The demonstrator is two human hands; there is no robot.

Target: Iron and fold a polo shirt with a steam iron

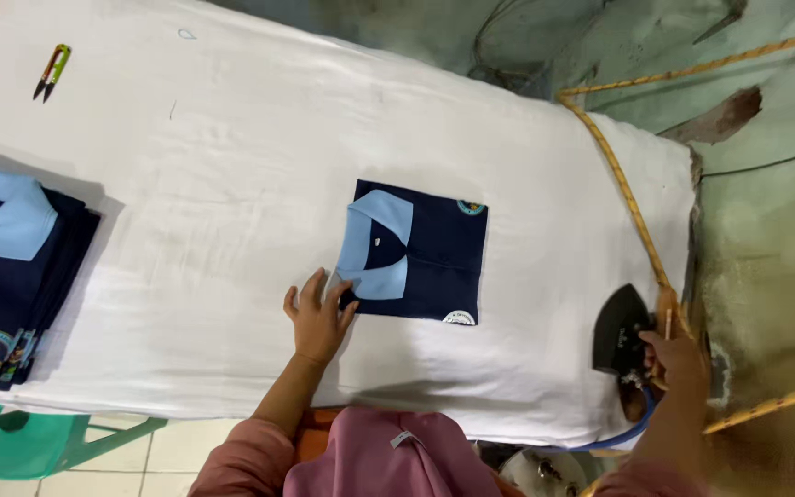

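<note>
Tabletop [232,230] with white padded cover fills most of the view, running from 9 o'clock to 3 o'clock. Stack of folded navy shirts [11,285] with light blue collars sits at the 9 o'clock edge, well apart from my hands. Single folded navy shirt [439,262] lies at centre, light blue collar [374,248] facing left, small round badges at its right corners. Black iron [620,329] rests at 4 o'clock near the tabletop edge, yellow braided cord [627,198] running up from it toward 1 o'clock. Thread snips [51,72], yellow-green handle, lie at 10 o'clock, far from everything.

My left hand [317,317] is open, fingers spread flat, fingertips touching the collar edge at the shirt's lower left corner; not gripping. My right hand [675,354] is closed round the iron's handle, iron set on the cover, well apart from the shirt.

Step in hand, as I judge it: folded shirt being steadied for pressing or moved off. Next move likely calls for keeping the fold flat with the left hand while the iron comes across from 4 o'clock, cord kept off the shirt.
</note>
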